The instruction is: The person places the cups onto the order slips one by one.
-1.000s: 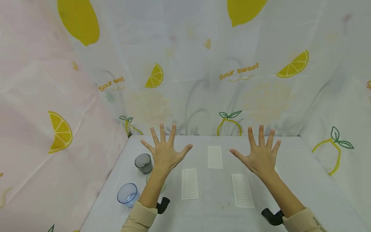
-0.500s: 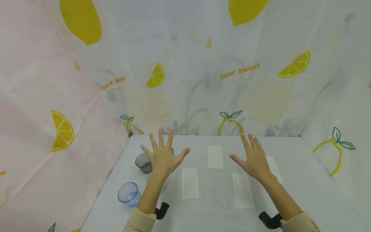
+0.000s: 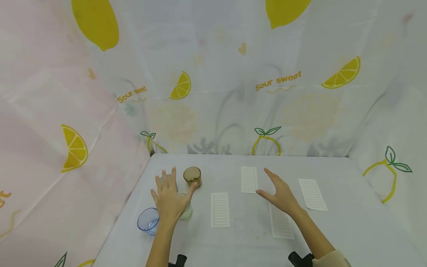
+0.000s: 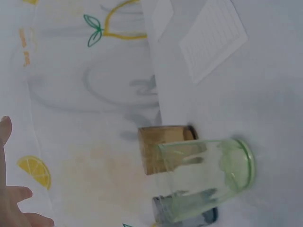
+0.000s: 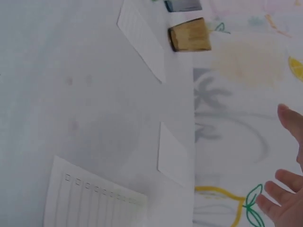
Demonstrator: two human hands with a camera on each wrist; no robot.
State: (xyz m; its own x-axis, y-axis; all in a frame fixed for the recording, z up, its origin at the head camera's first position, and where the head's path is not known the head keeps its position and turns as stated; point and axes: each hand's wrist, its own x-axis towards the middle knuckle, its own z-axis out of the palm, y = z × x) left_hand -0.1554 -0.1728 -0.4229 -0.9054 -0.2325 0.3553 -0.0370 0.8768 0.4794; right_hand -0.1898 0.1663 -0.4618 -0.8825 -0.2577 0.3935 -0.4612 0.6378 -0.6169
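My left hand [image 3: 169, 202] is held above the left of the table with fingers spread, holding nothing. In the head view it overlaps a grey glass [image 4: 208, 215] and part of a green glass [image 3: 186, 212]. A blue glass [image 3: 148, 220] stands left of that wrist, and an amber glass [image 3: 192, 175] stands beyond the thumb. On the right, my right hand [image 3: 283, 195] hovers over the table, its thumb apart from the fingers, with nothing in it. Its thumb tip overlaps the edge of the far lined paper [image 3: 248, 179], and a near lined paper [image 3: 281, 224] lies under the wrist.
Another lined paper [image 3: 220, 210] lies left of the middle of the white table [image 3: 247, 241], and one more lined paper [image 3: 313, 194] lies at the right. Lemon-printed cloth [image 3: 220, 85] hangs behind the table and along both sides.
Both hands have lowered toward the table. The left hand has moved left, uncovering the amber glass; the right hand has turned sideways and moved inward, uncovering the right-hand paper.
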